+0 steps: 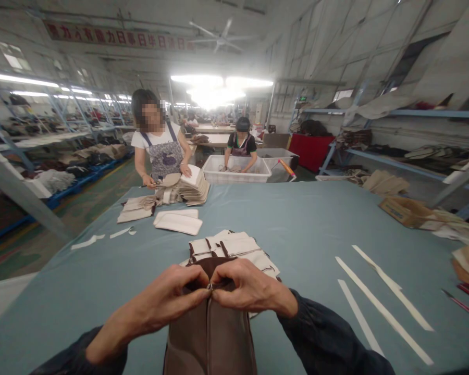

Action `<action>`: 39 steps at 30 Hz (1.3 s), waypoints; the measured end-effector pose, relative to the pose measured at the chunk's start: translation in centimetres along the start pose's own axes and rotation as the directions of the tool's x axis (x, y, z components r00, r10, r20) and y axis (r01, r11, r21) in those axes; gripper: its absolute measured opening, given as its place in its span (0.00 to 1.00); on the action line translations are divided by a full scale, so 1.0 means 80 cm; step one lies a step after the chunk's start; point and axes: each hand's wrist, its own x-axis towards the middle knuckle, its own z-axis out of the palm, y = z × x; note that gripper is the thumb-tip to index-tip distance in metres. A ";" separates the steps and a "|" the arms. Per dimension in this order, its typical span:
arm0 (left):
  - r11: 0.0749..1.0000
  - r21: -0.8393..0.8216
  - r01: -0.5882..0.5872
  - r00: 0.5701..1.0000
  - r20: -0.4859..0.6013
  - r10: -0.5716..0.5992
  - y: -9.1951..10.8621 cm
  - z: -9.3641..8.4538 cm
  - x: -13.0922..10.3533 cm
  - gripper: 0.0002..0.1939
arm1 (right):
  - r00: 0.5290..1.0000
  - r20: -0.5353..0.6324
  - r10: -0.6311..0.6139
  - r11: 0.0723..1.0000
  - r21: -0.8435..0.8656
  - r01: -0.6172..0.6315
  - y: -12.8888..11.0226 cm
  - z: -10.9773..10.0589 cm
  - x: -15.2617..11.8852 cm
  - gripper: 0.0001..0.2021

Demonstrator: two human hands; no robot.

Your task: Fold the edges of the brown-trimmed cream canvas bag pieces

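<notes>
A brown bag (230,338) with a lengthwise seam or zipper line down its middle lies in front of me at the table's near edge. My left hand (180,291) is closed, thumb and forefinger pinching the bag's upper opening. From the other side my right hand (244,286) pinches the same spot, fingertips nearly touching the left ones. A small shiny metal piece (210,286) shows between the fingertips; it could be a zipper slider, but the fingers cover most of it. Just beyond the bag, a pile of cream and dark brown sewn pieces (242,247) lies on the table.
Pale strips (383,307) and a red-handled tool (463,304) lie right on the blue-green table (297,219). Flat cream panels (177,221) and a stack (195,187) sit far left, where one person (160,146) stands. Another person (241,146) reaches into a white bin (238,177).
</notes>
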 end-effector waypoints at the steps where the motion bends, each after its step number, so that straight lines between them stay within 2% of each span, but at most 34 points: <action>1: 0.999 -0.039 0.002 1.000 0.027 -0.001 -0.003 0.000 0.001 0.16 | 1.000 0.000 0.004 1.000 0.001 -0.004 0.001 0.001 0.000 0.05; 5: 0.985 -0.168 0.023 0.997 0.078 -0.010 -0.015 0.000 0.001 0.18 | 1.000 0.005 0.013 1.000 0.027 -0.013 0.010 0.006 -0.002 0.05; 13: 0.940 -0.311 0.144 0.989 0.014 -0.147 -0.024 0.024 0.003 0.15 | 0.999 -0.053 -0.003 0.996 0.094 0.008 0.024 0.021 -0.002 0.05; 19: 0.939 -0.311 0.147 0.986 -0.028 -0.164 -0.026 0.032 0.000 0.11 | 0.993 -0.107 0.039 0.997 0.063 -0.033 0.017 0.034 0.000 0.06; 22: 0.936 -0.316 0.157 0.984 -0.034 -0.176 -0.031 0.031 -0.001 0.13 | 0.990 -0.126 0.062 0.992 0.116 -0.048 0.018 0.038 0.001 0.02; 27: 0.933 -0.309 0.186 0.979 -0.019 -0.201 -0.041 0.032 -0.005 0.16 | 0.992 -0.100 0.081 0.981 0.185 -0.062 0.022 0.044 -0.001 0.01; 32: 0.943 -0.288 0.169 0.986 0.037 -0.165 -0.050 0.030 -0.012 0.11 | 0.993 -0.073 0.089 0.964 0.256 -0.067 0.021 0.052 -0.003 0.02; 36: 0.984 -0.164 0.071 0.997 0.030 -0.067 -0.048 0.021 -0.018 0.08 | 0.996 -0.077 0.054 0.948 0.317 -0.027 0.022 0.058 -0.003 0.02; 39: 0.997 -0.073 -0.008 0.999 0.041 0.011 -0.042 0.012 -0.024 0.08 | 0.997 -0.028 0.067 0.916 0.399 -0.051 0.026 0.061 -0.004 0.03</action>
